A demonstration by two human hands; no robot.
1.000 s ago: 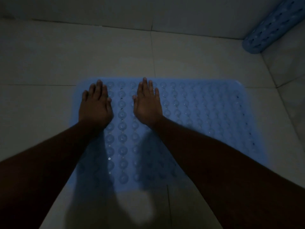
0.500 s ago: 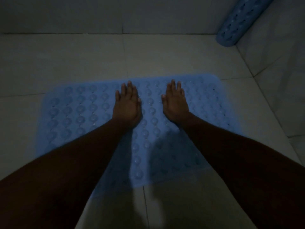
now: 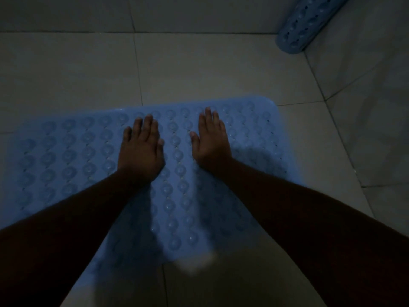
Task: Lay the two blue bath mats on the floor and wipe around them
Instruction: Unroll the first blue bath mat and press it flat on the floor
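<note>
Head view: both hands, left [image 3: 141, 149] and right [image 3: 212, 140], stay flat, empty, now nearer the mat's [image 3: 66, 156] right end.

Bare floor [image 3: 199, 69] lies open beyond the flat mat [image 3: 66, 156], up to the wall. A rolled mat [image 3: 303, 25] stands in the corner beyond the flat mat's far right corner, blocking passage there.

The room is dim; the floor [image 3: 199, 69] is laid with large pale tiles crossed by thin dark grout lines; a tiled wall [image 3: 66, 12] runs along twelve o'clock; another wall [image 3: 376, 96] rises at three o'clock, meeting it at one o'clock.
</note>
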